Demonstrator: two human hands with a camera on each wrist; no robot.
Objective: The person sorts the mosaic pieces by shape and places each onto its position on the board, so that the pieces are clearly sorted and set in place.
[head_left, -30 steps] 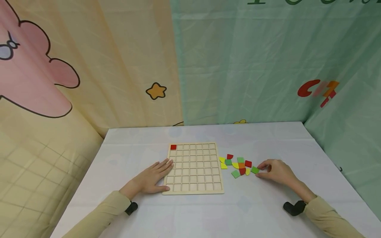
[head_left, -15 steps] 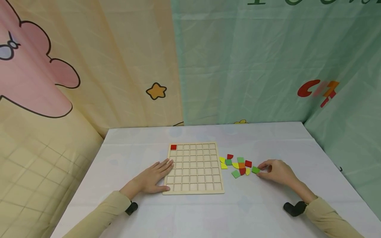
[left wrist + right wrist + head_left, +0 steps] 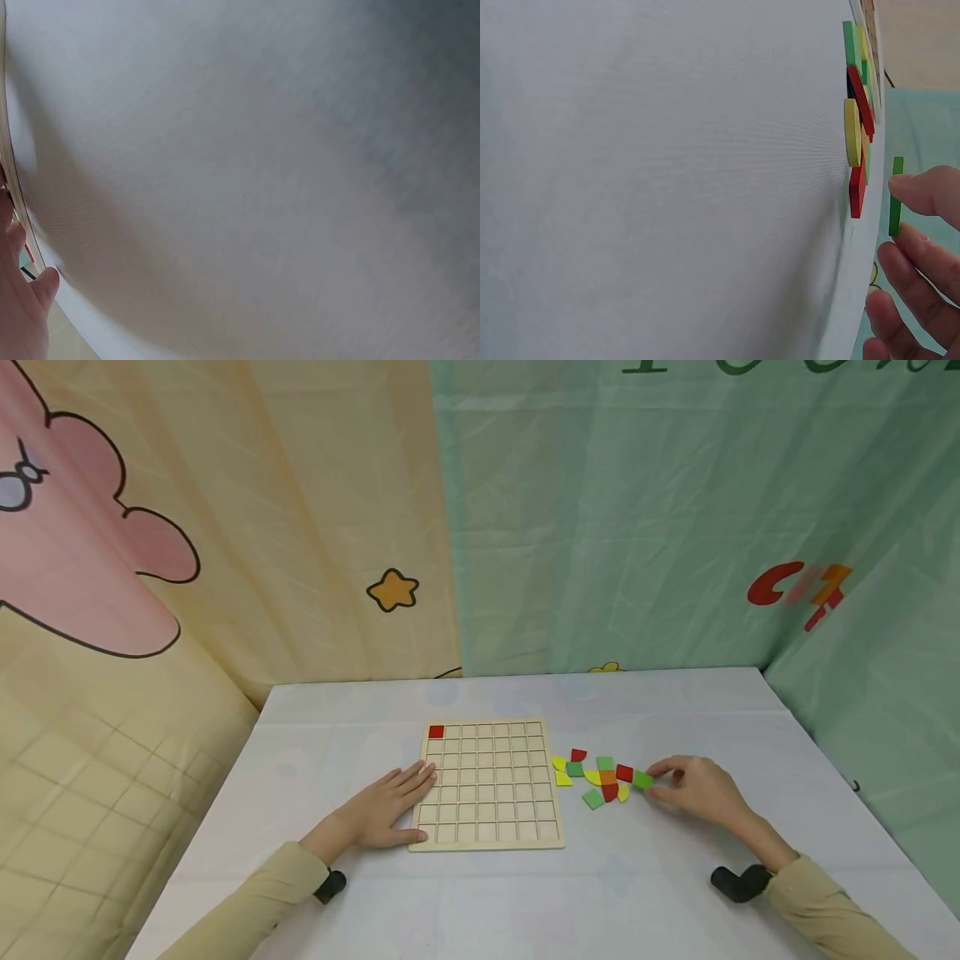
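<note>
A wooden grid board (image 3: pixel 488 846) lies on the table, with a red square tile (image 3: pixel 437 732) in its far left corner cell. My left hand (image 3: pixel 384 807) rests spread on the board's left edge, fingers over the outer cells and thumb at the near corner. The left wrist view catches only part of that hand (image 3: pixel 22 300) beside the board's edge. My right hand (image 3: pixel 701 789) pinches a green square tile (image 3: pixel 642 780) between thumb and fingertips. In the right wrist view this green tile (image 3: pixel 895 199) is held on edge to the camera, raised off the cloth.
Right of the board lies a loose cluster of flat pieces: a red tile (image 3: pixel 624 772), an orange tile (image 3: pixel 607 777), a green tile (image 3: pixel 593 798), a yellow piece (image 3: pixel 564 778) and several others. White cloth covers the table (image 3: pixel 487 910). Printed curtains (image 3: pixel 600 527) stand behind it.
My right hand has lifted the green tile and shifted it slightly away from me, so it now overlaps the red tile's side in the head view. The left hand has stayed put.
</note>
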